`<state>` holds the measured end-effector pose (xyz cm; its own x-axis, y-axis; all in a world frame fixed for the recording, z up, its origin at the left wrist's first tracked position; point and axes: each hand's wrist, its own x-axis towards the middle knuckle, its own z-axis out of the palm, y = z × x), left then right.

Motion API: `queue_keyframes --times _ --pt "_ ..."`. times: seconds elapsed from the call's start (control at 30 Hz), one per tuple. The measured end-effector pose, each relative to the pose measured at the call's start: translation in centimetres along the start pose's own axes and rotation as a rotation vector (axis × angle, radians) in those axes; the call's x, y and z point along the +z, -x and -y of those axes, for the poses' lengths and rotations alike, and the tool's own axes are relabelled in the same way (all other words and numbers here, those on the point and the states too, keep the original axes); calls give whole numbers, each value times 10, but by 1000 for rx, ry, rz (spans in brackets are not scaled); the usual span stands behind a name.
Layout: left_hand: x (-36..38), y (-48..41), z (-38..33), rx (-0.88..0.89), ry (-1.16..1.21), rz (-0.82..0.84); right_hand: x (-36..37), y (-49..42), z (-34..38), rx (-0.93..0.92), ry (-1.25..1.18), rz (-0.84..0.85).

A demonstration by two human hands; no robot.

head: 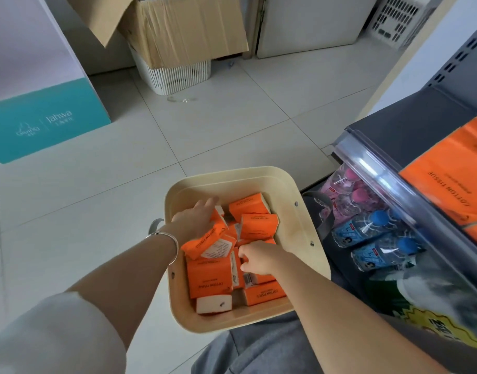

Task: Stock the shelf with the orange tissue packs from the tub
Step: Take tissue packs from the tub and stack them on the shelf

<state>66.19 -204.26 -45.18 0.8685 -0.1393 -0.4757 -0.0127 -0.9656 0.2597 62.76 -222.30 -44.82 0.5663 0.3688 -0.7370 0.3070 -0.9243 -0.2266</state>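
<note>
A cream plastic tub [299, 228] stands on the floor below me, holding several orange tissue packs [252, 209]. My left hand [196, 220] is inside it, gripping a tilted orange pack [205, 240] from above. My right hand [259, 259] is also in the tub, its fingers curled round the edge of another orange pack [213, 276] lying near the middle. At the right, the grey shelf [402, 130] carries large orange tissue packs [448, 168] behind a clear front rail.
Below that shelf lie bottles with blue caps [377, 228] and pink caps [348, 190]. A teal and white carton [42, 122] stands at the left, and a cardboard box over a white basket [175, 74] at the back. Pale tiled floor lies between.
</note>
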Motion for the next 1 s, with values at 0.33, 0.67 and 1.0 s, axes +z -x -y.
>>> queue_keyframes --times 0.33,0.67,1.0 --pt "9 -22 2 83 -242 -40 25 -52 21 -90 54 -2" --pt "22 -37 -9 43 -230 109 61 -65 40 -75 99 -118" --pt "-4 -25 -23 48 -85 34 19 -40 0 25 4 -135"
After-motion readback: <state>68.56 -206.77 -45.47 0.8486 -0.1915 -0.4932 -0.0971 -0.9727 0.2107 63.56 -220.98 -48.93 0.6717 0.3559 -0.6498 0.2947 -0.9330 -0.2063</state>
